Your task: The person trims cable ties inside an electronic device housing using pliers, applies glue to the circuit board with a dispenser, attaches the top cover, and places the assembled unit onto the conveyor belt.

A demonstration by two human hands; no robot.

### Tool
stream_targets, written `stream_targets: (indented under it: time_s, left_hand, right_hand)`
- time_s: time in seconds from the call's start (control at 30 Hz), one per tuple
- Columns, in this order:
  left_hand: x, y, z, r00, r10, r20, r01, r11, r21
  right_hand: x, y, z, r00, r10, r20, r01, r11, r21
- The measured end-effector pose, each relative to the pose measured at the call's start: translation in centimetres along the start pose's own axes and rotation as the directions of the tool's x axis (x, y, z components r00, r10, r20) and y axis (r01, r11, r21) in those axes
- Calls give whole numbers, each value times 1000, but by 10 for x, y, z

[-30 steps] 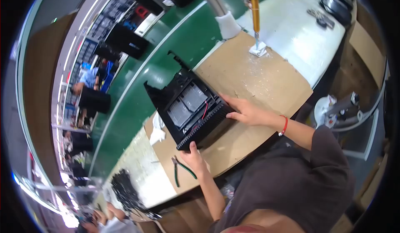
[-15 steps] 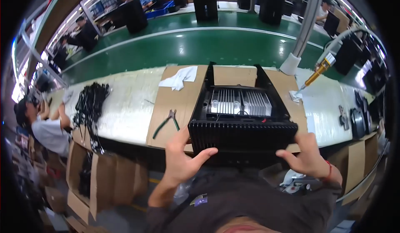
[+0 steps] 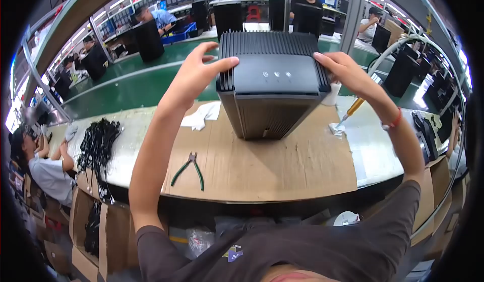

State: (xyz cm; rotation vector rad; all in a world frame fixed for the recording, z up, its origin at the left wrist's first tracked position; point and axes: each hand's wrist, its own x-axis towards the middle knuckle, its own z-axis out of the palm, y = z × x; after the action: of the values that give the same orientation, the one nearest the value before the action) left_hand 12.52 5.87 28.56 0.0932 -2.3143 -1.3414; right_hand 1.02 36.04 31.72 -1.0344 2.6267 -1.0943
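A black device case (image 3: 275, 72) with a ribbed top edge and three small icons on its top panel stands upright at the far side of the cardboard sheet (image 3: 242, 176). My left hand (image 3: 201, 70) grips its upper left edge, thumb on the top panel and fingers partly behind it. On the opposite upper edge, my right hand (image 3: 348, 72) holds on with the thumb on top, its other fingers mostly hidden. Green-handled cutting pliers (image 3: 189, 172) lie on the cardboard nearer my body. A white cloth (image 3: 201, 116) is left of the case.
Black cables (image 3: 98, 146) are heaped on the left of the bench. A yellow screwdriver-like tool (image 3: 353, 108) hangs at right over a small white cloth (image 3: 337, 129). Beyond runs a green conveyor (image 3: 146, 88) with black cases. Open cardboard boxes (image 3: 113, 231) stand below; people work around.
The case has gone from lying open toward me, silver heat sinks showing, to standing upright farther away. Both hands moved forward with it, and the camera view has tilted up.
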Motion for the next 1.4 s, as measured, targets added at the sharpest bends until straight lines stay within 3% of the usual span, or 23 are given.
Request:
stream_targets:
  time_s: [0.03,0.1,0.13,0.17,0.2,0.23,0.3,0.37,0.4,0.47,0.53,0.67,0.87,0.97,1.17,1.23,1.37,1.4]
  left_hand:
    - [16,-3,6,995,59,-82,-60,998,-6]
    - [48,-23,19,943,315,-105,-328,932,-154]
    - [64,-33,23,915,394,-89,-404,892,-200]
    - [74,-36,27,912,408,-46,-396,844,-362]
    - [84,-41,27,918,396,17,-350,830,-435]
    - [95,-49,29,919,384,85,-293,813,-502]
    - [111,-58,36,915,399,57,-314,795,-519]
    - [111,-60,41,833,551,-39,-521,761,-387]
    - [110,-61,42,768,635,-76,-619,708,-339]
    - [97,-58,44,690,716,-106,-714,649,-263]
    - [90,-60,48,633,766,-111,-773,619,-140]
    - [92,-66,55,660,735,-154,-750,658,-72]
    - [96,-68,61,582,757,-298,-801,597,-48]
    - [94,-72,60,566,771,-293,-807,590,-9]
    - [105,-81,66,484,804,-346,-871,482,-98]
    - [105,-85,65,492,807,-326,-869,479,-125]
    - [115,-88,71,394,827,-400,-918,377,-125]
    - [115,-88,74,420,818,-393,-907,399,-137]
  right_hand:
    - [16,14,5,988,-43,-145,43,999,0]
    - [51,42,7,851,-389,-352,353,921,-165]
    - [55,40,4,824,-490,-284,477,871,-120]
    - [59,38,3,779,-588,-217,588,805,-71]
    - [63,40,4,831,-553,-51,553,814,178]
    - [71,50,14,813,-572,-107,582,796,169]
    - [74,57,21,702,-681,-207,664,732,-154]
    - [86,66,26,669,-681,-296,713,701,-2]
    - [89,72,35,612,-703,-363,746,665,-31]
    - [90,65,58,491,-710,-505,812,583,-30]
    - [99,65,71,452,-646,-616,811,584,-18]
    - [109,70,79,416,-592,-690,832,554,26]
    - [110,70,78,400,-582,-708,836,548,22]
    - [110,68,80,397,-562,-726,827,562,17]
    - [122,74,86,390,-521,-759,845,530,70]
    - [125,78,88,332,-548,-768,858,513,5]
    - [131,80,89,239,-615,-752,875,472,-108]
    - [133,81,88,227,-633,-740,880,458,-122]
